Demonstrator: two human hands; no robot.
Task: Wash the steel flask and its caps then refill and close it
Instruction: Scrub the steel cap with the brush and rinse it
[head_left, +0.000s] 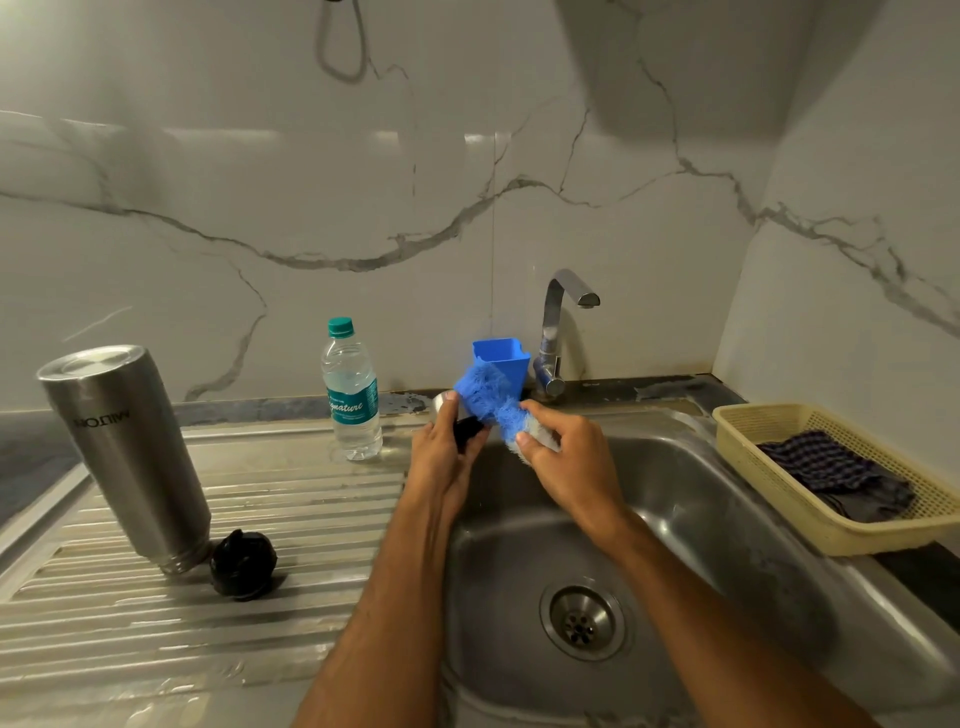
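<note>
A white marble-patterned wall (311, 171) with grey veins backs a stainless steel sink (727, 519), its smooth basin dropping to a round perforated drain (583, 622) and its ribbed draining board (208, 597) running off to the left of the worktop. The brushed steel flask (124, 452), a tall cylinder, stands mouth-down and leaning on that board, its printed name upside down. A cream plastic basket (779, 478) of fine lattice sits at the sink's right edge, holding a crumpled dark checked cloth (831, 475). A chrome angular tap (558, 332) rises behind the basin, beside a small blue plastic cup-shaped holder (501, 356). A clear ribbed water bottle (353, 389) with a teal cap and label stands upright on the board's far end. The domed black inner cap (243, 564) lies touching the flask's base. Over the basin, the left hand (447, 447) grips the steel outer cap (451, 413), dark inside, while the right hand (566, 452) pinches a frilly blue mesh scrubber (488, 400) pressed against it.
</note>
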